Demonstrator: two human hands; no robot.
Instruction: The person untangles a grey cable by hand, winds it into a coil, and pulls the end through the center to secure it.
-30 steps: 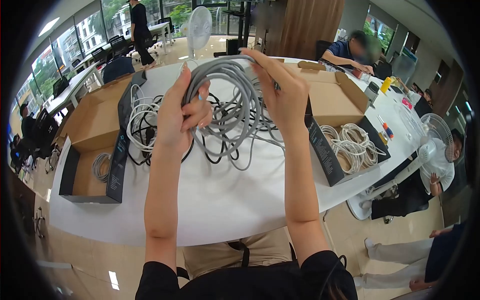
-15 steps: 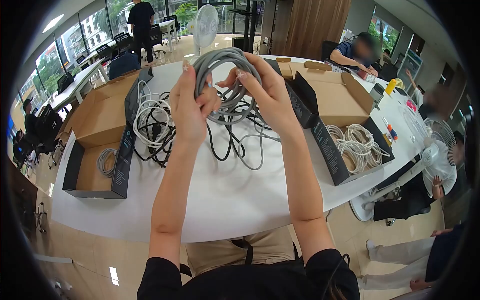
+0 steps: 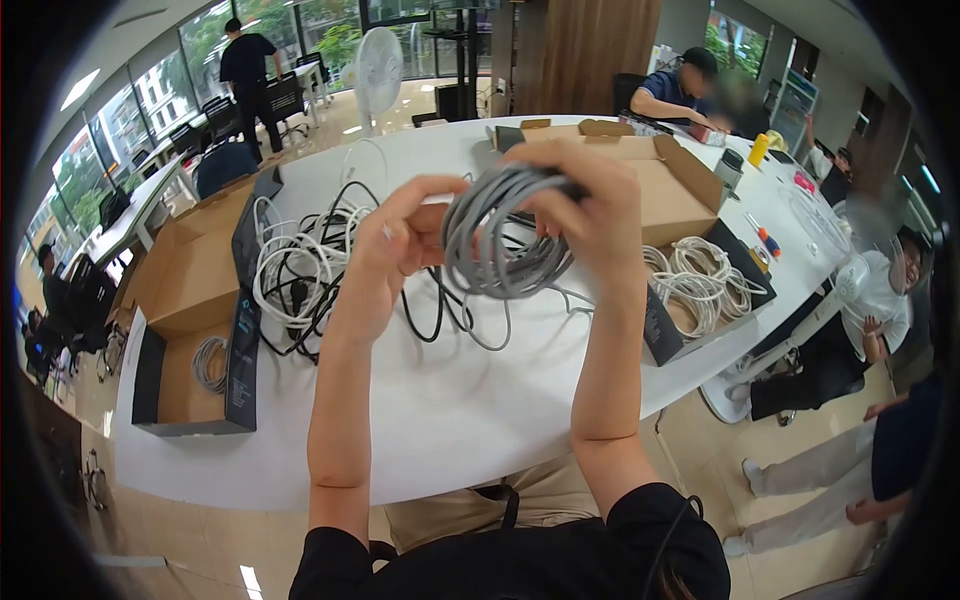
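A thick coil of grey cable (image 3: 500,240) is held up over the table. My right hand (image 3: 590,205) grips its upper right side, fingers bent over the loops and partly blurred. At the coil's left edge is my left hand (image 3: 385,250), its fingers curved and apart, with the tips right by the loops. Below and behind the coil, a loose grey cable end and black cables (image 3: 425,315) lie on the white table (image 3: 450,410). A tangle of white cables (image 3: 285,270) mixed with black ones lies to the left of my left hand.
An open box (image 3: 185,420) at left holds a small grey cable coil (image 3: 209,365). Another open box (image 3: 690,345) at right contains white cables (image 3: 705,285). A screwdriver (image 3: 768,242) and yellow bottle (image 3: 758,150) stand or lie farther right. A person (image 3: 670,100) sits across the table.
The grey coil has come lower and turned, showing its loops more from the side. My right hand has shifted over its top right, and my left hand's fingers have loosened at its left edge.
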